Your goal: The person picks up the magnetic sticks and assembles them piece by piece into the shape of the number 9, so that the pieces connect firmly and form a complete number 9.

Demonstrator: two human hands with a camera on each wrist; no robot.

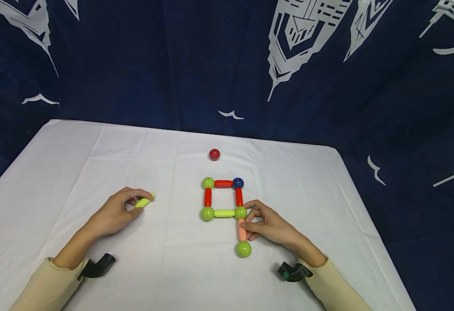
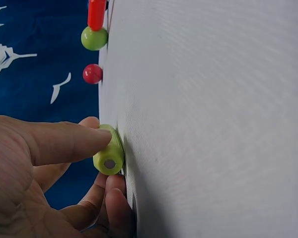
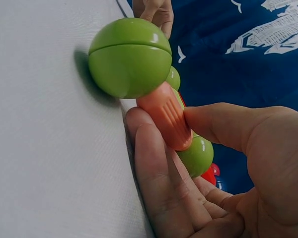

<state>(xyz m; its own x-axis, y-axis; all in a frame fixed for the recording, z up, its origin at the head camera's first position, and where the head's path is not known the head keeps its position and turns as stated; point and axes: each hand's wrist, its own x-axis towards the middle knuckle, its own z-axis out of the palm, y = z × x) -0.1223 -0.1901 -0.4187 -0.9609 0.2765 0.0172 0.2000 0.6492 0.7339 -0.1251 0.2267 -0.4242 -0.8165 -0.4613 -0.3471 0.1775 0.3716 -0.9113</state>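
My left hand (image 1: 116, 211) pinches a yellow-green magnetic rod (image 1: 144, 202) between thumb and fingers, low over the cloth; its metal end faces the left wrist view. On the right, my right hand (image 1: 271, 224) grips an orange magnetic rod (image 1: 242, 230) between thumb and fingers. One end of that rod meets the square's near right green ball (image 1: 240, 212), the other a loose-standing green ball (image 1: 244, 249). The square has red rods (image 1: 223, 184) on three sides, a yellow-green rod (image 1: 224, 213) on the near side, a blue ball (image 1: 238, 183) and green balls (image 1: 208, 183) at its corners.
A single red ball (image 1: 214, 154) lies beyond the square on the white tablecloth (image 1: 172, 276). Behind the table's far edge hangs a dark blue curtain (image 1: 133, 65) with white prints. Black wrist cameras (image 1: 99, 265) sit on both forearms.
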